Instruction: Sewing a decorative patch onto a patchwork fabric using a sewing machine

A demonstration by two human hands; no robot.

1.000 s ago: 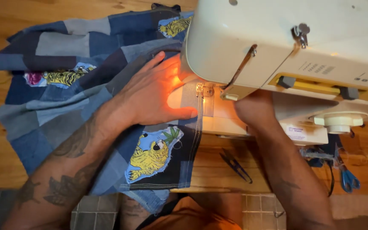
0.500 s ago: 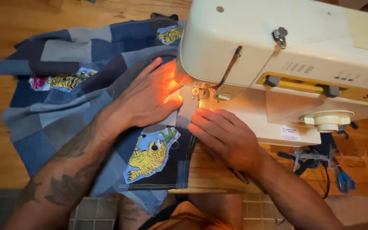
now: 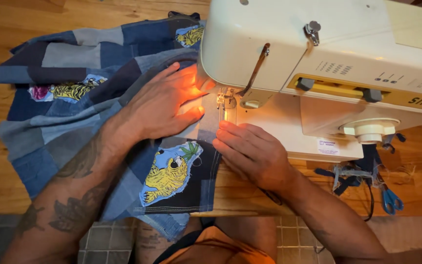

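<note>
Item: patchwork denim piece [image 3: 74,112], blues and greys, spread from upper left to centre of the frame, its right edge under the needle area [image 3: 223,100].
Patches: yellow tiger patch [image 3: 169,173] at lower centre; a second [image 3: 72,89] at left; a third [image 3: 190,35] at top centre.
Machine: cream sewing machine [image 3: 328,54], upper right, its lamp glowing orange on the fingers.
Left hand [image 3: 159,107]: open, flat, pressing the denim just left of the needle.
Right hand [image 3: 252,151]: open, fingers laid on the cloth edge just below the needle.
Support: wooden tabletop [image 3: 6,161].
Nearby: blue-handled scissors [image 3: 390,199], lower right, beside tangled thread scraps.
Handling note: judged best to keep both palms flat, guide the cloth evenly, and hold fingertips clear of the needle.
</note>
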